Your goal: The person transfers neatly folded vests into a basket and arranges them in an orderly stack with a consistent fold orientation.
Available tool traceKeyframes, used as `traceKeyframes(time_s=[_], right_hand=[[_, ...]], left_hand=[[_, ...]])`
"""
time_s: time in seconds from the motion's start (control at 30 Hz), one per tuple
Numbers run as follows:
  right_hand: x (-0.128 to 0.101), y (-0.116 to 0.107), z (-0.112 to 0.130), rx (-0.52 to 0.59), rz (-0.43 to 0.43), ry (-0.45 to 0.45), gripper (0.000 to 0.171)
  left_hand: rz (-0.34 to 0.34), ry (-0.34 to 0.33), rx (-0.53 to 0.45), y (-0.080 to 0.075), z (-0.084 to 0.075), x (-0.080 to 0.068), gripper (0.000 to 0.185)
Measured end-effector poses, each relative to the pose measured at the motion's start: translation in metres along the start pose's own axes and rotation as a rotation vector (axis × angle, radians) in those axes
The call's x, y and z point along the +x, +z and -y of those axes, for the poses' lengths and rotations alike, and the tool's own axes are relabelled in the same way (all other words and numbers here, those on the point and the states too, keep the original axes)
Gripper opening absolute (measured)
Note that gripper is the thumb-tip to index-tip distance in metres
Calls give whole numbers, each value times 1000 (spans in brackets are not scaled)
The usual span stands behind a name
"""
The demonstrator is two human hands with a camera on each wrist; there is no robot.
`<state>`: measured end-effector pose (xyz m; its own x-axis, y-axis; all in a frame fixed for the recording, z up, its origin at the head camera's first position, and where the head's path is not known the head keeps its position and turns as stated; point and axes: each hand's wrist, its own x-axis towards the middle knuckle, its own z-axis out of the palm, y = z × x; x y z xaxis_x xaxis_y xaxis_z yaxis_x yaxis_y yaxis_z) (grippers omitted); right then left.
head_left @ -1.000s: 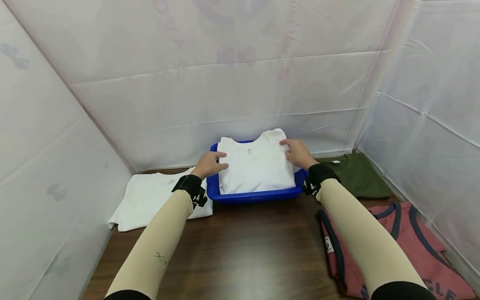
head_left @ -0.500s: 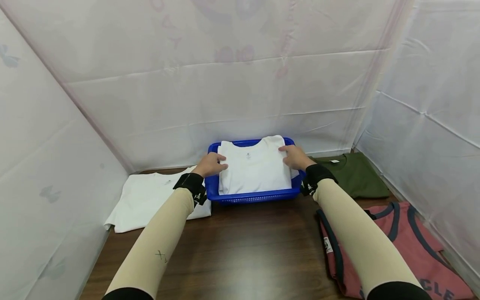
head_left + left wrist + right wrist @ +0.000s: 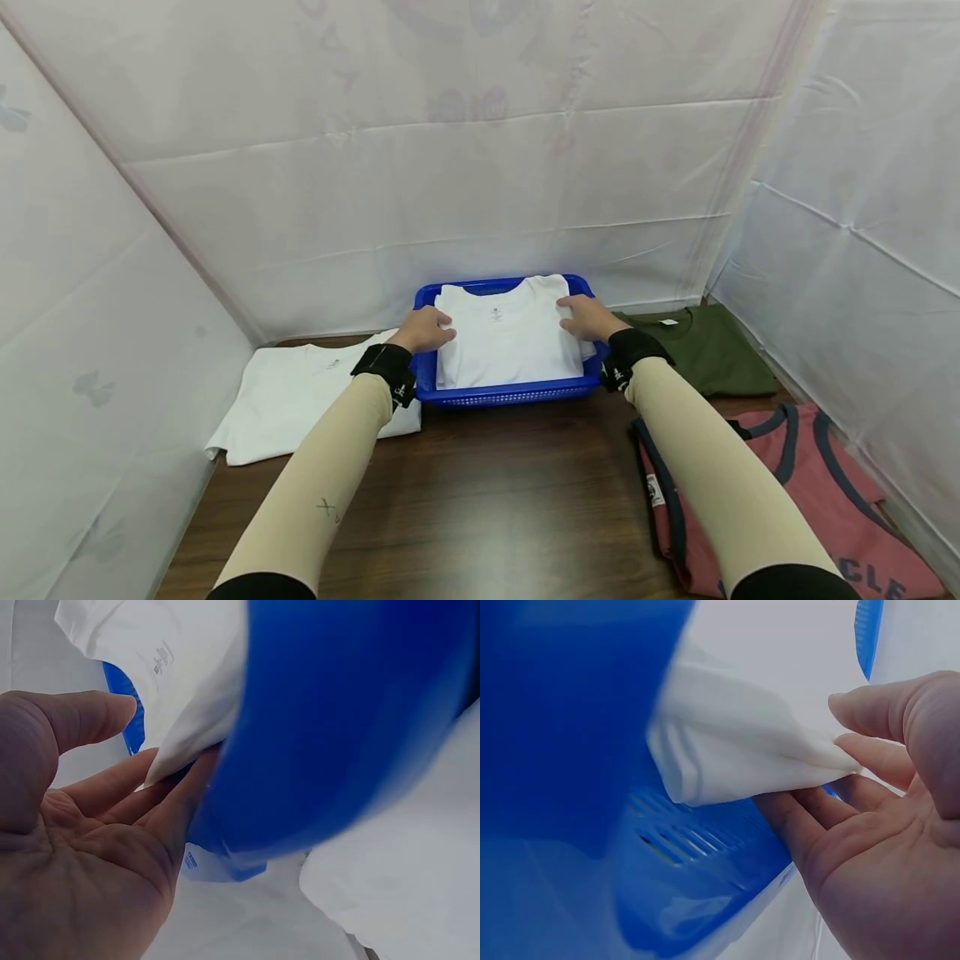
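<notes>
White sheeting walls in a dark wooden desk (image 3: 487,492) on three sides. From the head camera, a blue basket (image 3: 510,390) sits at twelve o'clock against the back sheet, with a folded white shirt (image 3: 506,342) lying in it. The left hand (image 3: 427,329) rests on the shirt's nine o'clock edge, the right hand (image 3: 592,318) on its three o'clock edge. Another white shirt (image 3: 300,400) lies flat at ten o'clock, a green shirt (image 3: 712,350) at two o'clock, a red shirt (image 3: 795,500) at four o'clock.

At the left wrist, the left hand (image 3: 82,847) has its fingers (image 3: 120,791) slipped under the shirt's (image 3: 187,690) edge, thumb lifted clear, beside the basket (image 3: 345,720).

At the right wrist, the right hand (image 3: 870,825) pinches the shirt's (image 3: 735,750) folded edge between thumb and fingers (image 3: 795,825), over the basket's slotted wall (image 3: 690,855).
</notes>
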<state>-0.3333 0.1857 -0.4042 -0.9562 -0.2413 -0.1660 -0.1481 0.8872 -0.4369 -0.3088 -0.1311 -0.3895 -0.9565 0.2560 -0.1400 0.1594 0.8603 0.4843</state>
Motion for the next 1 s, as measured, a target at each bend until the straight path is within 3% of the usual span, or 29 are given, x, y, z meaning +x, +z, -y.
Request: traceKeyframes(time_s=[0.57, 1.0], right_hand=[[-1, 0, 2, -84, 70, 16, 54], [-4, -3, 0, -49, 66, -17, 54]], left_hand=[[12, -14, 29, 6, -3, -3, 45], [-19, 13, 57, 8, 0, -1, 42]])
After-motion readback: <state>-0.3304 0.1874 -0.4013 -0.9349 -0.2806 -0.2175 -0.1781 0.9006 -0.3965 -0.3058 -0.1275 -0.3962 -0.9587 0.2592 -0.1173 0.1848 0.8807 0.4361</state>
